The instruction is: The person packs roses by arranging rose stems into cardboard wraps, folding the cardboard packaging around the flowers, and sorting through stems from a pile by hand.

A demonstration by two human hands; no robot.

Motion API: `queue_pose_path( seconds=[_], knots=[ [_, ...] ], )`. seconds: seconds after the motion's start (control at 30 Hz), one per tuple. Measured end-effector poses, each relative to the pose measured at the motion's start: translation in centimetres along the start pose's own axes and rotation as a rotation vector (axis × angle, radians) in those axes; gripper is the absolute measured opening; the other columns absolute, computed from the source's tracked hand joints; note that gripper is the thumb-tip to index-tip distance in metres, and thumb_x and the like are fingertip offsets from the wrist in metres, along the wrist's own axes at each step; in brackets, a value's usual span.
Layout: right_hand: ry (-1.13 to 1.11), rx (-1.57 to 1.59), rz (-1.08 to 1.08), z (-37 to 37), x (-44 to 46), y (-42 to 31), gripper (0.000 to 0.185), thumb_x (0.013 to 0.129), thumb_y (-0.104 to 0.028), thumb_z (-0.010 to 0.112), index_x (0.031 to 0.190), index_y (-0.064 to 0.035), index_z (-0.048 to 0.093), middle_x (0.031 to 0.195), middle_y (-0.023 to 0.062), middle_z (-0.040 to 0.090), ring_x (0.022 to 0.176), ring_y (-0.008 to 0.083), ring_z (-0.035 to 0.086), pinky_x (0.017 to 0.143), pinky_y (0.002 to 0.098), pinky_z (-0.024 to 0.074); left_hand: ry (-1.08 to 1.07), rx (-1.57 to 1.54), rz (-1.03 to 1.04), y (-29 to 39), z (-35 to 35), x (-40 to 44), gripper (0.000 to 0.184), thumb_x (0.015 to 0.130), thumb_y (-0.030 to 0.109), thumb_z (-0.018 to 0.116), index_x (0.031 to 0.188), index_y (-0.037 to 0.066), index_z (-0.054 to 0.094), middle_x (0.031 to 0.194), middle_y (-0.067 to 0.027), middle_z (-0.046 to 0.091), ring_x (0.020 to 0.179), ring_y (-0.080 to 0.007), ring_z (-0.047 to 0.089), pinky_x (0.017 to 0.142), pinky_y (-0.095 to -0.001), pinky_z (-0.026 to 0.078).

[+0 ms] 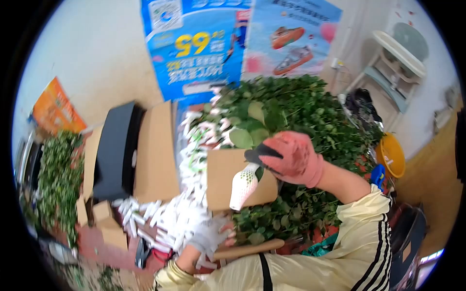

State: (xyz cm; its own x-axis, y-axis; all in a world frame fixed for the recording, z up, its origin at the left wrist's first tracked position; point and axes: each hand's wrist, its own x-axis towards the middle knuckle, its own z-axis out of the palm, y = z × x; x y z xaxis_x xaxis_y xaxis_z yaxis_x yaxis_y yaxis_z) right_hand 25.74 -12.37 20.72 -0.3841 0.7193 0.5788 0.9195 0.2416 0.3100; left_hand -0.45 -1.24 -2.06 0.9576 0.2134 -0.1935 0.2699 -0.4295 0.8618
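My right hand (291, 157), in a reddish-pink glove with dark fingertips, is closed around the stem of a rose (250, 136). Its leaves rise above the grip, and its head hangs downward inside a white foam net sleeve (244, 188). Lower and to the left, my left hand (208, 235) wears a pale glove with bare-looking fingertips. Those fingers are slightly bent and apart, with nothing visible in them. Beside it spreads a pile of white foam net sleeves (187, 194). A flat piece of cardboard (225, 182) lies behind the sleeved flower.
Leafy stems (310, 106) heap up at the right and back, with more greenery (58, 179) far left. A black box (116, 150) stands beside a cardboard panel (155, 150). Right are a yellow basin (391, 155) and a high chair (398, 63). Posters (199, 48) cover the wall.
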Motion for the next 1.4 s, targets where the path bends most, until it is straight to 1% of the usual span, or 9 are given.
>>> queue_pose_path(
  seconds=[0.1, 0.17, 0.27, 0.3, 0.63, 0.83, 1.03, 1.17, 1.4],
  knots=[
    [-0.068, 0.025, 0.029, 3.8, -0.7, -2.9, 0.021, 0.069, -0.020, 0.061, 0.090, -0.0221, 0.059, 0.088, 0.0020, 0.055, 0.074, 0.0217, 0.055, 0.060, 0.0329, 0.0434, 0.293, 0.237, 0.338, 7.2, -4.6, -2.6, 0.061, 0.078, 0.005, 0.061, 0.134, 0.003, 0.038, 0.092, -0.0078, 0.061, 0.078, -0.0178, 0.062, 0.066, -0.0281, 0.051],
    [-0.076, 0.007, -0.026, 4.1, -0.6, -4.8, 0.030, 0.064, -0.021, 0.064, 0.094, -0.0199, 0.059, 0.094, 0.0039, 0.055, 0.080, 0.0235, 0.055, 0.066, 0.0347, 0.0447, 0.457, -0.390, 0.111, 7.1, -4.0, -5.0, 0.065, 0.076, 0.001, 0.063, 0.135, -0.001, 0.035, 0.087, -0.0049, 0.060, 0.074, -0.0082, 0.059, 0.056, -0.0233, 0.048],
    [-0.123, 0.048, -0.077, 5.6, 0.1, -7.4, 0.027, 0.066, -0.021, 0.063, 0.092, -0.0189, 0.060, 0.093, 0.0041, 0.055, 0.080, 0.0232, 0.055, 0.066, 0.0344, 0.0441, 0.609, -0.723, 0.223, 12.3, -4.5, -6.6, 0.059, 0.077, 0.001, 0.063, 0.131, -0.003, 0.040, 0.088, -0.0072, 0.059, 0.060, -0.0072, 0.050, 0.052, -0.0229, 0.045],
    [-0.170, 0.067, -0.051, 5.9, 0.1, -7.8, 0.014, 0.073, -0.019, 0.059, 0.087, -0.0201, 0.059, 0.086, 0.0024, 0.055, 0.075, 0.0211, 0.055, 0.060, 0.0325, 0.0422, 0.726, -0.161, 0.255, 11.4, -4.6, -5.9, 0.052, 0.082, 0.001, 0.060, 0.130, -0.005, 0.040, 0.090, -0.0099, 0.059, 0.061, -0.0084, 0.050, 0.053, -0.0232, 0.046],
    [-0.072, 0.082, -0.062, 6.4, -1.9, -7.7, 0.040, 0.062, -0.023, 0.066, 0.101, -0.0183, 0.056, 0.098, 0.0068, 0.057, 0.079, 0.0258, 0.057, 0.071, 0.0368, 0.0438, 0.917, 0.034, 0.377, 9.9, -3.8, -7.8, 0.023, 0.074, -0.002, 0.064, 0.096, 0.000, 0.066, 0.063, -0.0094, 0.061, 0.054, -0.0167, 0.061, 0.049, -0.0276, 0.046],
    [-0.214, 0.180, -0.030, 5.7, -0.6, -6.2, 0.025, 0.067, -0.017, 0.063, 0.091, -0.0158, 0.058, 0.090, 0.0058, 0.055, 0.070, 0.0228, 0.057, 0.056, 0.0331, 0.0447, 0.971, -0.052, 0.391, 7.9, -3.7, -8.5, 0.018, 0.083, 0.011, 0.064, 0.096, -0.001, 0.064, 0.064, -0.0067, 0.061, 0.053, -0.0123, 0.058, 0.048, -0.0228, 0.045],
    [0.104, 0.099, 0.269, 5.3, -3.8, -2.8, 0.039, 0.058, -0.016, 0.072, 0.095, -0.0103, 0.058, 0.093, 0.0109, 0.055, 0.072, 0.0303, 0.057, 0.061, 0.0393, 0.0480, 0.862, -0.246, -0.137, 4.7, -7.1, -11.0, 0.040, 0.078, 0.010, 0.062, 0.115, -0.006, 0.054, 0.080, -0.0098, 0.061, 0.063, -0.0158, 0.060, 0.058, -0.0244, 0.050],
    [0.186, 0.118, 0.275, 5.5, -4.9, -4.4, 0.047, 0.055, -0.010, 0.072, 0.101, -0.0114, 0.058, 0.096, 0.0128, 0.055, 0.073, 0.0306, 0.057, 0.062, 0.0402, 0.0472, 0.818, 0.089, 0.113, 7.3, -6.4, -7.1, 0.075, 0.068, 0.016, 0.070, 0.132, -0.004, 0.037, 0.126, -0.0162, 0.049, 0.107, -0.0246, 0.052, 0.087, -0.0343, 0.045],
    [0.231, 0.278, 0.309, 4.6, -5.7, -5.8, 0.044, 0.054, -0.005, 0.072, 0.095, -0.0093, 0.059, 0.093, 0.0108, 0.057, 0.072, 0.0299, 0.058, 0.061, 0.0385, 0.0489, 0.675, 0.067, 0.692, 15.7, -5.0, 2.0, 0.061, 0.065, 0.018, 0.076, 0.119, 0.001, 0.054, 0.112, -0.0191, 0.056, 0.107, -0.0351, 0.053, 0.092, -0.0413, 0.040]
  ],
)
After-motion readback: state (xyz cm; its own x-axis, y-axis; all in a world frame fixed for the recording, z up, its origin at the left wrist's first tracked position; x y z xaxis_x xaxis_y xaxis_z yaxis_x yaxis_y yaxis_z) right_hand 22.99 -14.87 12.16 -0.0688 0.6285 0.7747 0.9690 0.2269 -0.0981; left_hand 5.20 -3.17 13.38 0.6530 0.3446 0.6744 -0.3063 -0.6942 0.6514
